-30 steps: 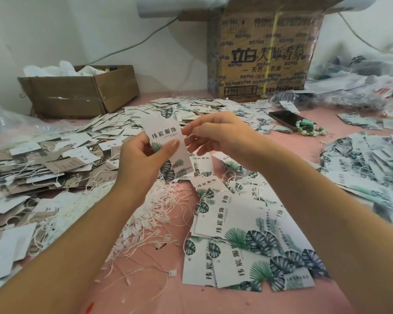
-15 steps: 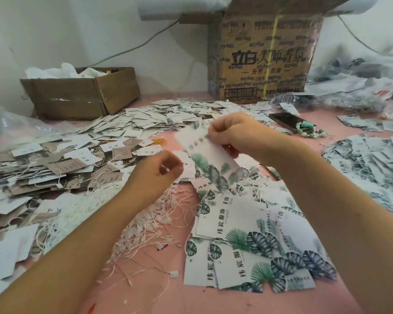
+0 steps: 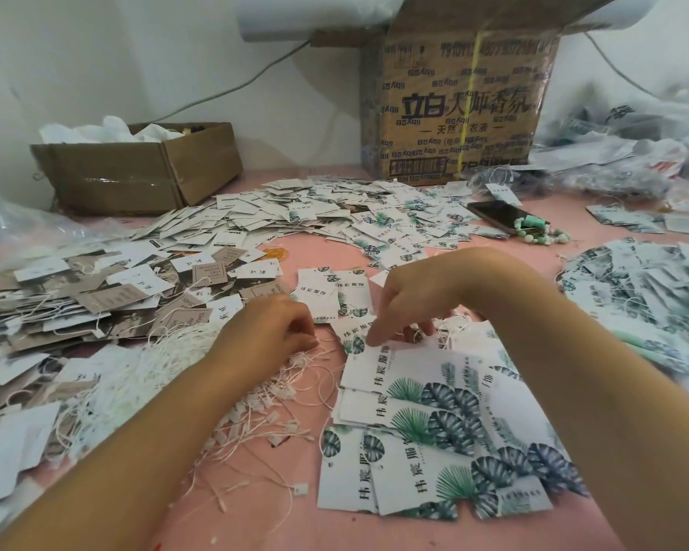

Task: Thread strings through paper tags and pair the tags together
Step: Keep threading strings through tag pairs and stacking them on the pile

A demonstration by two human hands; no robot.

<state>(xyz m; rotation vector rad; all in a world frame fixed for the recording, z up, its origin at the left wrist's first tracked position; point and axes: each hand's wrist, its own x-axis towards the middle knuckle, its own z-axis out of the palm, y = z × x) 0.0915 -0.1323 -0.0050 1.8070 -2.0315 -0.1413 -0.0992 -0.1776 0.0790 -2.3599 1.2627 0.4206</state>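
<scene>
Leaf-print tags [image 3: 434,395] are stacked near-centre on pink table [image 3: 255,511]; right hand [image 3: 406,304] index is pressed on the far tag, other fingers bent, grasp can't be told. Left hand [image 3: 271,328] is curled into white strings [image 3: 148,371] to the left, pinch not discernible

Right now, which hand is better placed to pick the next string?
Left, I'd say. The left hand rests on the string pile, fingers curled into it; the right hand is down on the leaf-print tags.

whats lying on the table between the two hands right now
Head view: a few leaf-print tags lie flat between the left hand and right hand, with loose white strings just nearer.
</scene>
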